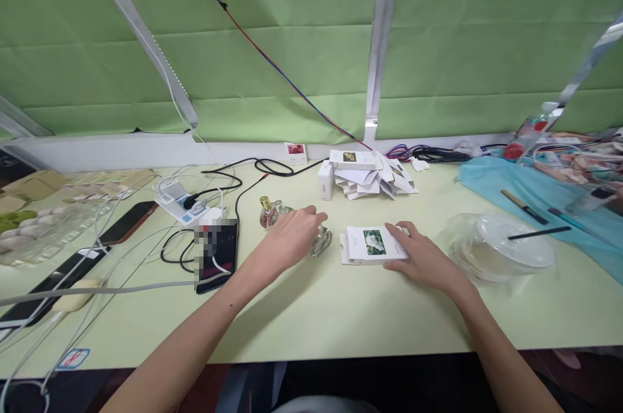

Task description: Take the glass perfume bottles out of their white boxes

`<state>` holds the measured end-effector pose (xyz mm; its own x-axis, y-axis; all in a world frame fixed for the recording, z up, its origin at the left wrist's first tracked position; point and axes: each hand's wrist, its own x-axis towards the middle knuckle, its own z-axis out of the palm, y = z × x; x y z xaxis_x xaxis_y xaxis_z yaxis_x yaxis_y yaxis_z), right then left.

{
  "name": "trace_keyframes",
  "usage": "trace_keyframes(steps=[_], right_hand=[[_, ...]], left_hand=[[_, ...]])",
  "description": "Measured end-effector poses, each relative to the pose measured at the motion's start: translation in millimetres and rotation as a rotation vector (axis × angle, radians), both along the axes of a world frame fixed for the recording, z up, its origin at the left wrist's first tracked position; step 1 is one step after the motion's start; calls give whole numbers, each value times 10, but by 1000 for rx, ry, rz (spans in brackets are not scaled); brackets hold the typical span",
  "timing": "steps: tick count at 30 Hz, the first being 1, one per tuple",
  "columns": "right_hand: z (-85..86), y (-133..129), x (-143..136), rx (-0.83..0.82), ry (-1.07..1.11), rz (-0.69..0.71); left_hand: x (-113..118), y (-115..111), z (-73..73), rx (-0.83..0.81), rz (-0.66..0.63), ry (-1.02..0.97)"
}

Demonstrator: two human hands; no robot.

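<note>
My right hand grips the right end of a flat white box with a white-flower picture, lying on the table; a second white piece shows under its left edge. Over a group of small glass bottles, my left hand bends downward with fingers curled, and what they hold is hidden. One bottle with a gold cap stands just left of that hand. Clear glassy shapes show below its fingertips.
Behind the hands lies a pile of white boxes. To the left are a phone, a power strip, tangled cables and an egg tray. At right sit a lidded plastic tub and blue cloth.
</note>
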<state>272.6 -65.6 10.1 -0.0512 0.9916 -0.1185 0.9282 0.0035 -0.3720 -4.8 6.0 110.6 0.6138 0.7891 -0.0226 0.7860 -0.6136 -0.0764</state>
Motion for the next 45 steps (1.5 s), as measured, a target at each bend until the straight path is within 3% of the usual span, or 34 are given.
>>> trace_keyframes(steps=[3, 7, 12, 15, 19, 22, 25, 27, 30, 33, 40, 45], right_hand=[[-6, 12, 1, 19, 97, -28], [21, 15, -12, 99, 268, -10], [91, 6, -85, 189, 420, 64], [97, 14, -108, 243, 468, 60], [34, 39, -67, 258, 436, -19], [-7, 56, -43, 226, 346, -83], [12, 75, -77, 206, 256, -96], [64, 98, -130, 211, 200, -83], [182, 168, -227, 211, 159, -60], [289, 290, -323, 191, 211, -50], [407, 660, -504, 366, 209, -70], [716, 960, -782, 483, 124, -86]], left_hand=[[46, -176, -35, 15, 24, -144], [134, -381, -185, -145, 46, -408], [243, -408, -240, -259, 41, -660], [272, -348, -83, -255, 5, -714], [146, -112, 290, -173, 65, -794], [-112, 236, 534, -36, 173, -854], [-434, 680, 607, 35, 338, -830], [-612, 972, 555, 59, 433, -799], [-742, 1334, 388, -147, 579, -853], [-735, 1578, 190, -251, 613, -876], [-679, 1872, -195, -468, 619, -788], [-677, 1982, -292, -511, 613, -662]])
